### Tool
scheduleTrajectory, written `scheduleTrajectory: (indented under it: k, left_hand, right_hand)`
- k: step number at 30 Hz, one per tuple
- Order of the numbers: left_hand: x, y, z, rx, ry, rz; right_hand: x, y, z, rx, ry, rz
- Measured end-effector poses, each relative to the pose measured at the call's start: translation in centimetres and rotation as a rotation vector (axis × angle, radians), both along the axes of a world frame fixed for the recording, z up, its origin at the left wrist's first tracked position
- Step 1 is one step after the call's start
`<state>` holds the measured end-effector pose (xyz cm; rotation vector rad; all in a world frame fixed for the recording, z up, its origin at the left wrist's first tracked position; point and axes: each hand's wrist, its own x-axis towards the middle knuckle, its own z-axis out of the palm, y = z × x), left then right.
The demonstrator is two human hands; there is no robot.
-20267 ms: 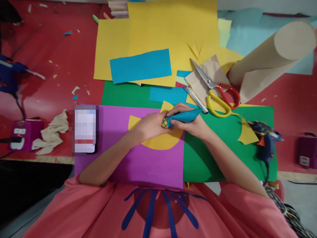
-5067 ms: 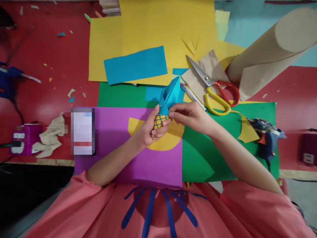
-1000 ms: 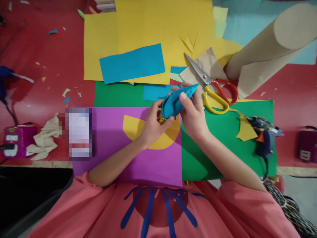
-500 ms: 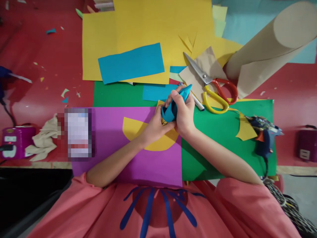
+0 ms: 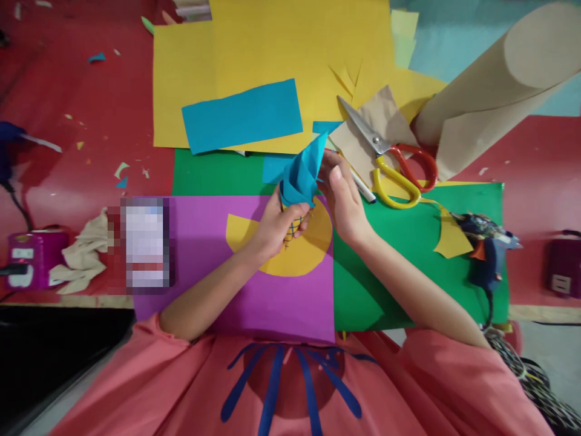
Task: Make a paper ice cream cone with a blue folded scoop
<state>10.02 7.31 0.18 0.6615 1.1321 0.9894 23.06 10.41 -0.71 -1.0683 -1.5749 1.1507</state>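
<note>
A paper ice cream cone [image 5: 300,180] has a twisted blue top and a yellow lower part with dark crossed lines. My left hand [image 5: 278,229] is wrapped round its yellow part, holding it tilted with the blue tip up and to the right. Just right of the blue top, my right hand [image 5: 347,200] has its fingers apart and loosely curved; its fingertips are close to the paper, and I cannot tell whether they touch. Under the hands a rounded yellow paper piece [image 5: 290,264] lies on a purple sheet [image 5: 190,254].
Scissors [image 5: 379,145] with red and yellow handles lie beyond my right hand, near a marker [image 5: 363,184]. A brown paper roll [image 5: 485,79] stands at the far right. A glue gun [image 5: 489,257] rests on the green sheet [image 5: 390,284]. A blue paper strip [image 5: 242,116] lies on yellow sheets.
My right hand has let go of the blue top and moved slightly right. The cone, in my left hand, has shifted left and turned more upright, so its yellow part shows.
</note>
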Motion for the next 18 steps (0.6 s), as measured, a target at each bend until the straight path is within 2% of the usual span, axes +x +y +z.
scheduleTrajectory:
  k: [3, 6, 12, 15, 18]
  left_hand:
    - [-0.3, 0.3, -0.3, -0.028, -0.098, 0.028]
    - [-0.4, 0.3, -0.4, -0.053, -0.144, 0.017]
    - [-0.4, 0.4, -0.3, -0.112, -0.193, 0.031]
    - [-0.5, 0.4, -0.3, -0.147, -0.23, -0.006]
    - [-0.6, 0.5, -0.3, -0.21, -0.266, -0.079]
  right_hand:
    - [1.3, -0.5, 0.5, 0.091, 0.067, -0.082]
    - [1.7, -1.1, 0.9, 0.127, -0.05, 0.032]
    - [1.4, -0.9, 1.3, -0.015, -0.094, 0.098]
    - [1.7, -0.3, 1.5, -0.029, -0.11, 0.184]
    - [2.0, 0.3, 1.7, 0.032, -0.165, 0.248]
